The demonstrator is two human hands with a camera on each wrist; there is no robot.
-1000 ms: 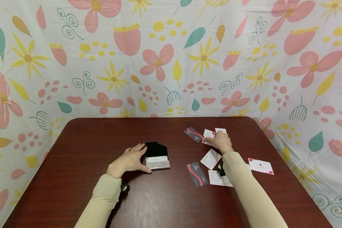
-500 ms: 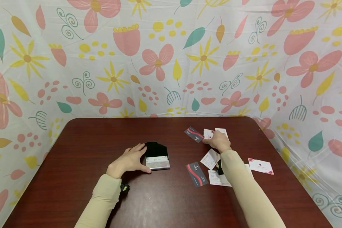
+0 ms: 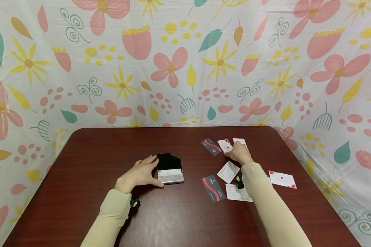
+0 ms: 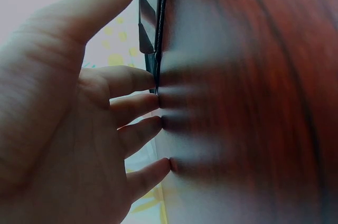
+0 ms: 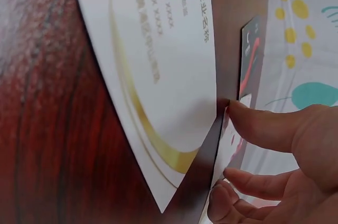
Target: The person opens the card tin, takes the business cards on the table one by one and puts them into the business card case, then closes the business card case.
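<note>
A black business card case [image 3: 169, 164] lies on the table with its lid raised and white cards [image 3: 170, 174] inside. My left hand [image 3: 142, 173] is at its left side, thumb by the front corner and index finger by the lid; the other fingertips rest on the table in the left wrist view. At the back right, my right hand [image 3: 239, 153] holds a white business card with red flowers [image 3: 225, 145] between thumb and fingertips [image 5: 237, 109], low at the table. Another white card [image 3: 240, 141] is partly hidden behind that hand.
Two dark business cards with a red wave, one at the back [image 3: 211, 146] and one nearer [image 3: 213, 188], lie to the right of the case. White cards [image 3: 228, 172] lie under and beside the right forearm; a flowered one [image 3: 282, 179] is farther right. A patterned curtain [image 3: 179, 68] hangs behind.
The flowered card under my right hand has turned and shifted slightly left, and the dark card beside it has moved a little. The right hand shifted slightly; the left stays in place.
</note>
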